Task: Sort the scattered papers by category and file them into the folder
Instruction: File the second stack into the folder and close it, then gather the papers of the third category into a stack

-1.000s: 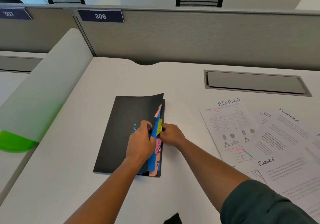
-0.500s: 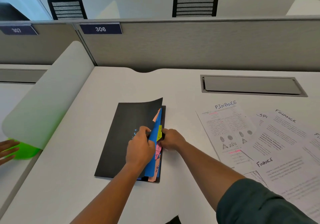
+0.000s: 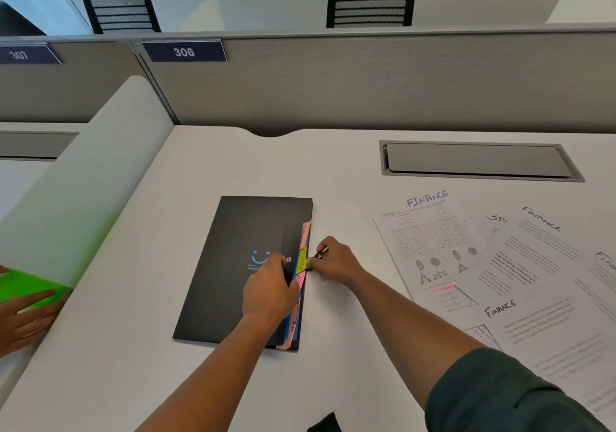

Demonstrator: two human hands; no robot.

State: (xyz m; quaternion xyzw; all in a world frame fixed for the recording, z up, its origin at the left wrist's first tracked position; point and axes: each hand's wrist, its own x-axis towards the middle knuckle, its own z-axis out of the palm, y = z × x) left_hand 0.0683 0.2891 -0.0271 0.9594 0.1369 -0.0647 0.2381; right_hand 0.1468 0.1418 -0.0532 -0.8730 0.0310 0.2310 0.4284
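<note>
Left hand (image 3: 268, 293) rests on a black folder (image 3: 233, 265), fingers curled at its tabbed edge. Right hand (image 3: 333, 260) pinches a yellow tab (image 3: 301, 261).

Black folder (image 3: 233, 265) w/ blue smiley, pink/yellow/blue tabs (image 3: 302, 261); white papers (image 3: 500, 265), black handwritten headings.

Bright, even overhead light gives the white laminate tabletop (image 3: 206, 171) soft, faint shadows. Wide-angle bending curves the grey fabric partition (image 3: 366, 84). The bright green sheet (image 3: 23, 290) at left is motion-blurred.
</note>
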